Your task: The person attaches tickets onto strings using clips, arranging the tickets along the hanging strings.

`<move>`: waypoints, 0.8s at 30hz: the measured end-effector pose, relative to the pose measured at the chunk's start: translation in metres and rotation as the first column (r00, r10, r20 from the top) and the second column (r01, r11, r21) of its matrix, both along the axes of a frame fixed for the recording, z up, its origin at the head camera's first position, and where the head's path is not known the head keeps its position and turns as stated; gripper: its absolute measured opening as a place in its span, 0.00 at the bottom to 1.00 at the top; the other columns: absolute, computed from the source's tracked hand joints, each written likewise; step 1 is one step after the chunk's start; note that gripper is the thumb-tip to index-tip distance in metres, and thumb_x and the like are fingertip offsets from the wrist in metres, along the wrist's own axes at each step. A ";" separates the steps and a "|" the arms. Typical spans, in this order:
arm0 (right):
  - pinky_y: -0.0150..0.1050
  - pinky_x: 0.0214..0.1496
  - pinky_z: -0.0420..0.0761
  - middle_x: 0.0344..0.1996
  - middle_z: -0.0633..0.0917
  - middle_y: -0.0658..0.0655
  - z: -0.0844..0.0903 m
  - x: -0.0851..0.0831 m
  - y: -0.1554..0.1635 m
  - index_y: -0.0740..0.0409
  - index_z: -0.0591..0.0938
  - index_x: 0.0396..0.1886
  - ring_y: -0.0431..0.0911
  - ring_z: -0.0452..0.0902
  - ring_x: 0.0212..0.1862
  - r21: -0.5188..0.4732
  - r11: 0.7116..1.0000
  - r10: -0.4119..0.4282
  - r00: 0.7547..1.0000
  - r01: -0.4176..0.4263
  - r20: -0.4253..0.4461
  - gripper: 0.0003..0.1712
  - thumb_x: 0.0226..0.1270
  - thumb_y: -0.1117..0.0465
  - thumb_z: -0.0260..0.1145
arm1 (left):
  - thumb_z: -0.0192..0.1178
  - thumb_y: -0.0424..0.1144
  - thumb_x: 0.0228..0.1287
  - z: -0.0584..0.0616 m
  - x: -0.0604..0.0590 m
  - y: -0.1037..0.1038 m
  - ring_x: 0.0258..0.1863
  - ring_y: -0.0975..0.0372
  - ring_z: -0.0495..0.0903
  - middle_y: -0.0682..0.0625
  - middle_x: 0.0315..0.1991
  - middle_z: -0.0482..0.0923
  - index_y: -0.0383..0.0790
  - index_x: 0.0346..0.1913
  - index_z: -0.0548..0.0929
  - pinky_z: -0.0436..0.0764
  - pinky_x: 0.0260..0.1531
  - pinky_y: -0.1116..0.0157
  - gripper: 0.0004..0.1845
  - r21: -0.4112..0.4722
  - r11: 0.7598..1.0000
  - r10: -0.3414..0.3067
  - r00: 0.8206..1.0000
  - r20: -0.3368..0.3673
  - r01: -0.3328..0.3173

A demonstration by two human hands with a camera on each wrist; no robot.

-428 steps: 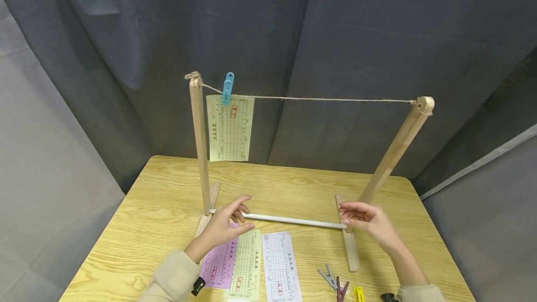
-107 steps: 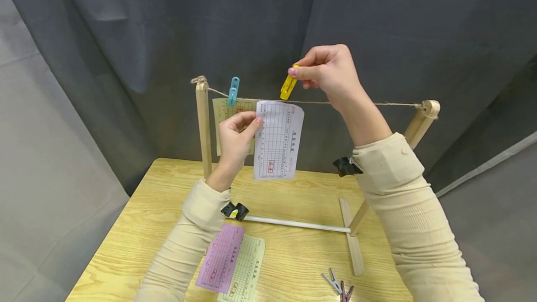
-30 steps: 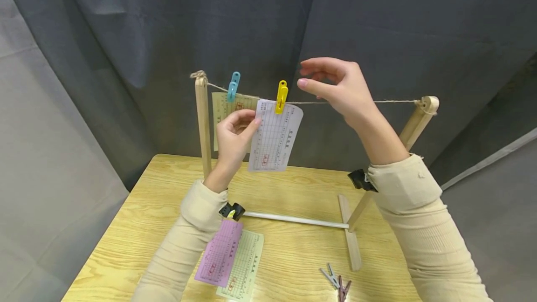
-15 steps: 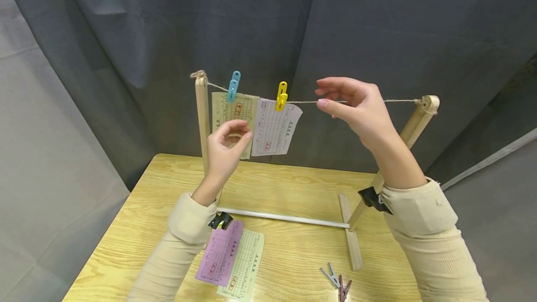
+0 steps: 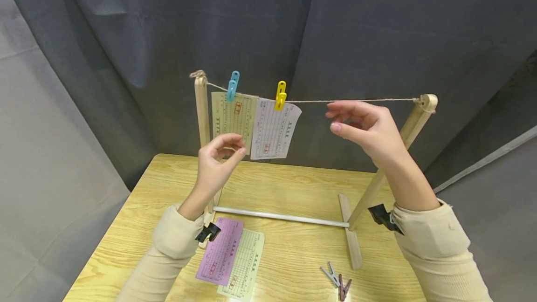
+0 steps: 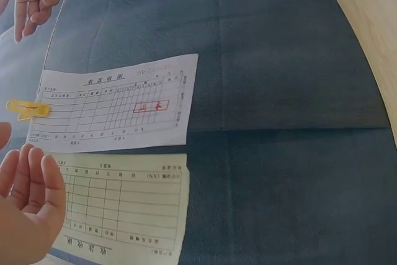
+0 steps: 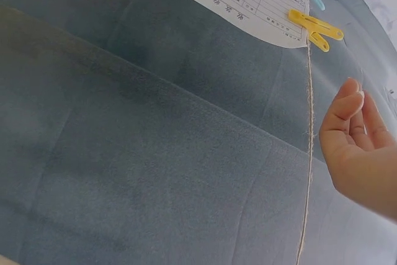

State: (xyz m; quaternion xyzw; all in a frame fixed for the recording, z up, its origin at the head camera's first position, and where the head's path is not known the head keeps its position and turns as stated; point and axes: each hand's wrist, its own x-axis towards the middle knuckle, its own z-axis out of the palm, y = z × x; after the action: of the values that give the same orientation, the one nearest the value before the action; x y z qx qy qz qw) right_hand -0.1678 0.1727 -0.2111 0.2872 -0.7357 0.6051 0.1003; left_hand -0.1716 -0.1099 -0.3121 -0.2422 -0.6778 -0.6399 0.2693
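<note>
A white receipt slip [image 5: 274, 129] hangs from the twine line [image 5: 327, 101] under a yellow clothespin [image 5: 281, 96]. To its left a pale green slip [image 5: 222, 115] hangs under a blue clothespin [image 5: 233, 86]; their edges overlap in the head view. My left hand [image 5: 216, 164], holding nothing, is in front of the green slip's lower part with fingers loosely bent. My right hand [image 5: 369, 129] is raised just below the twine on the right, fingers relaxed and nothing in them. In the right wrist view the yellow clothespin [image 7: 315, 29] grips the white slip's top edge.
Wooden posts, left [image 5: 202, 115] and right [image 5: 390, 162], carry the twine; a white rod [image 5: 281, 216] joins their feet. On the table lie a purple slip [image 5: 221, 250] overlapping another green slip [image 5: 247, 264], plus a grey clothespin [image 5: 330, 275] and a dark maroon clothespin [image 5: 344, 288].
My left hand has let go of the white slip and moved down and left. My right hand, empty one second ago too, has drawn down and right from the yellow clothespin. The white slip now hangs freely.
</note>
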 end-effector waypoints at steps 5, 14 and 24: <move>0.28 0.38 0.76 0.37 0.84 0.52 -0.007 0.005 0.006 0.56 0.83 0.43 0.42 0.77 0.37 0.002 1.000 0.019 1.000 -0.019 -0.019 0.19 0.53 0.77 0.62 | 0.59 0.18 0.50 0.003 0.010 -0.003 0.33 0.64 0.76 0.33 0.33 0.78 0.19 0.40 0.76 0.78 0.34 0.70 0.11 -0.020 1.000 -0.017 1.000 -0.008 0.017; 0.28 0.38 0.75 0.37 0.84 0.51 -0.023 0.016 0.017 0.58 0.81 0.44 0.42 0.76 0.39 0.039 0.999 0.033 0.999 -0.032 -0.024 0.19 0.54 0.78 0.62 | 0.59 0.18 0.49 -0.012 0.012 -0.012 0.32 0.64 0.76 0.33 0.31 0.76 0.20 0.41 0.76 0.78 0.32 0.71 0.13 -0.106 0.990 -0.101 0.994 -0.048 0.096; 0.29 0.37 0.76 0.37 0.83 0.52 -0.057 0.023 0.033 0.62 0.80 0.46 0.42 0.77 0.38 0.038 0.996 0.075 0.997 -0.076 0.034 0.20 0.54 0.80 0.60 | 0.62 0.20 0.48 -0.026 0.017 -0.019 0.30 0.63 0.77 0.40 0.33 0.79 0.25 0.45 0.76 0.79 0.32 0.67 0.18 -0.218 0.962 -0.159 0.987 0.038 0.164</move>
State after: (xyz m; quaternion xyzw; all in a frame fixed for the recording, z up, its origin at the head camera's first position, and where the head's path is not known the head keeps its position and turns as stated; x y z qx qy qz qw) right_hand -0.1450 0.2053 -0.2679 0.3067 -0.7376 0.5985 0.0597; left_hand -0.1543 -0.1287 -0.3378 -0.3186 -0.7253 -0.5829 0.1810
